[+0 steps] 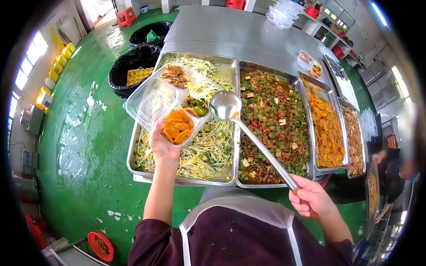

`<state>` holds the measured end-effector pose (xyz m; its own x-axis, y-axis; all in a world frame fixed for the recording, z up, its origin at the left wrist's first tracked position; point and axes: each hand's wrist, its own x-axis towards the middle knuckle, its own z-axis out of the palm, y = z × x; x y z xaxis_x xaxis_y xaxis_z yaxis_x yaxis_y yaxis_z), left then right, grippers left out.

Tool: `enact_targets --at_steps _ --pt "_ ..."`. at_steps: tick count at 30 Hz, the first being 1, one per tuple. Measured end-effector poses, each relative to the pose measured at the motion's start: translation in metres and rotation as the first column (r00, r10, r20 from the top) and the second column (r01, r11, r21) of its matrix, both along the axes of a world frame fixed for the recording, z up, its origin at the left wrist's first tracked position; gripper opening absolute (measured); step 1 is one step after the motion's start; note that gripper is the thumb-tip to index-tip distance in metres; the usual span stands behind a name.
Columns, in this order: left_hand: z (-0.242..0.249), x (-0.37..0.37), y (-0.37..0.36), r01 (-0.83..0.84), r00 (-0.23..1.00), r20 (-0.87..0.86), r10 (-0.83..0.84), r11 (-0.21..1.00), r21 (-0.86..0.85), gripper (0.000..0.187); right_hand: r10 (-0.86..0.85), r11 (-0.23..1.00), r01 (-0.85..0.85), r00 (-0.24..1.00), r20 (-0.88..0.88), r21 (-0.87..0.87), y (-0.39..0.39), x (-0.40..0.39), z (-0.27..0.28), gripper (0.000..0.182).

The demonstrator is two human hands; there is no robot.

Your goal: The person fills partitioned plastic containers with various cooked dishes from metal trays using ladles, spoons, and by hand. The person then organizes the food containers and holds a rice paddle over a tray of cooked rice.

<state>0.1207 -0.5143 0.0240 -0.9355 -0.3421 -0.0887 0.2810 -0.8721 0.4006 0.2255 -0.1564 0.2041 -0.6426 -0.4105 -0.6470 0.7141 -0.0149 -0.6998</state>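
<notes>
Takeout container (181, 98), clear and divided, is in your left hand (164, 144), raised over the tray of bean sprouts (184, 179). Its hinged lid (151, 99) hangs open on the left side. The compartment nearest you holds orange slices (177, 126); the far one holds brown slices (174, 76); bean sprouts and a green pepper mix occupy the right side. Your left grip is closed on the near edge of the container; the fingers beneath it are largely hidden. Your right hand (314, 197) is wrapped around the wooden grip of the ladle (266, 153). The handle slants up and left over the tray of pepper mix (275, 185), and the bowl (225, 106) is beside the container's right edge; contact between them cannot be confirmed. An orange morsel sits at the bowl's rim, near the handle. To the right of the pepper mix are a tray of orange slices (330, 168) and a narrow tray of brown pieces (355, 175). Stacked clear containers (284, 13) stand at the far side of the metal table (222, 26). Two black-lined bins (133, 66) stand left of the table. At far right, another person (392, 173) holds a tray of food (372, 199).
</notes>
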Motion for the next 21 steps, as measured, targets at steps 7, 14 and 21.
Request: enact_targets --at_steps 7,14,21 --pt "0.016 0.01 0.009 0.102 0.995 0.023 -0.101 0.995 -0.02 0.08 0.798 0.499 0.299 0.207 -0.566 0.813 -0.006 -0.015 -0.012 0.055" --pt "0.013 0.008 0.018 0.224 0.974 0.045 -0.222 0.973 -0.051 0.071 1.0 -0.005 0.611 0.026 -0.013 0.791 0.015 -0.03 -0.013 0.051" --pt "0.023 0.007 0.046 0.293 0.951 0.095 -0.295 0.956 0.034 0.075 0.992 0.064 0.618 0.049 -0.12 0.783 0.074 -0.006 -0.024 0.049"
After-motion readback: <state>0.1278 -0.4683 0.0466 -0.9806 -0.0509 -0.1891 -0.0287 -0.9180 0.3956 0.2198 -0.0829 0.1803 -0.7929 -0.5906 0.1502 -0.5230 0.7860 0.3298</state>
